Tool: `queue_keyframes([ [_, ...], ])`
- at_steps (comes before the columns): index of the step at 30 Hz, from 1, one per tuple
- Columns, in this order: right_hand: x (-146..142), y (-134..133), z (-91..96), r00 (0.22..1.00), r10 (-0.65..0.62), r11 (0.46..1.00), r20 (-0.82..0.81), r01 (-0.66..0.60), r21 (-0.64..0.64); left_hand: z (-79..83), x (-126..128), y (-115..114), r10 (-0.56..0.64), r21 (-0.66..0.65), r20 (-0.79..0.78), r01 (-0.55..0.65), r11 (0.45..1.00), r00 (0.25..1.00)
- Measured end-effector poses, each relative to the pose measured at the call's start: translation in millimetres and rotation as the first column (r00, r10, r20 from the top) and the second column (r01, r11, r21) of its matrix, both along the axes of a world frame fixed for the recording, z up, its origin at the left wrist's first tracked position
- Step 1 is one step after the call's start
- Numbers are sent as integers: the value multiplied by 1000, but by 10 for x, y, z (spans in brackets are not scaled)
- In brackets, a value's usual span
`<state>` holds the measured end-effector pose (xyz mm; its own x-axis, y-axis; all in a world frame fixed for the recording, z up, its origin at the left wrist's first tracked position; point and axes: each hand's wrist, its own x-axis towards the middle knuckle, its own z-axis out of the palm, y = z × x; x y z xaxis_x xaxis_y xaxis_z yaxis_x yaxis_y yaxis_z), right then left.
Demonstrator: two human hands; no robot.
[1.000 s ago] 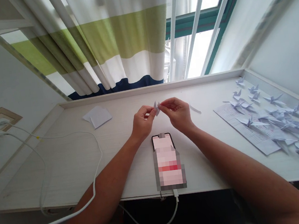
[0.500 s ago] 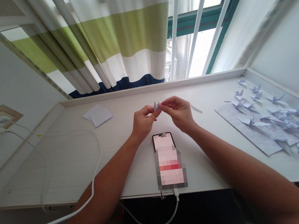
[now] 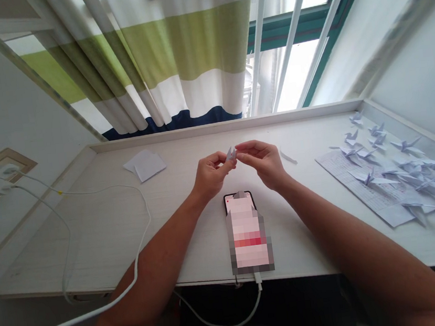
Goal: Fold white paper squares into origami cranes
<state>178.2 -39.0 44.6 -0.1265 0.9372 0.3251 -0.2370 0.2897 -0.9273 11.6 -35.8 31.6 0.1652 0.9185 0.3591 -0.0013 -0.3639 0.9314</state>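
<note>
A small folded paper crane in pale lilac-white paper is pinched at the middle of the view. My left hand grips it between thumb and fingers. My right hand meets it from the other side, its fingertips at the paper's right edge. Part of the crane is hidden by my fingers. A narrow paper strip lies on the white table to the right of my right hand.
A phone with a pixelated screen lies below my hands, its white cable running off the table edge. Several paper cranes rest on a printed sheet at right. Loose paper squares lie at left.
The whole scene has shifted slightly right and up in view. My hands stay close together on the crane, with the fingers shifting only a little.
</note>
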Motion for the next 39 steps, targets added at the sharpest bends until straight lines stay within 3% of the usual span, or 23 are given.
queue_keyframes([
  [12,27,1,5,991,128,991,42,-130,40,14,-2,-15,-127,-71,34,129,989,991],
  [26,-36,-29,33,993,99,993,-69,-95,63,29,17,-43,-207,-138,59,214,967,976],
  [29,-15,4,-10,996,66,997,-57,-63,42,17,24,-25,-122,-145,67,131,981,990],
  [33,5,47,-97,995,69,997,77,-72,27,-2,29,14,34,-154,92,-20,988,995],
  [39,-35,52,-156,995,61,998,79,-63,17,8,24,22,48,-269,191,5,963,980],
])
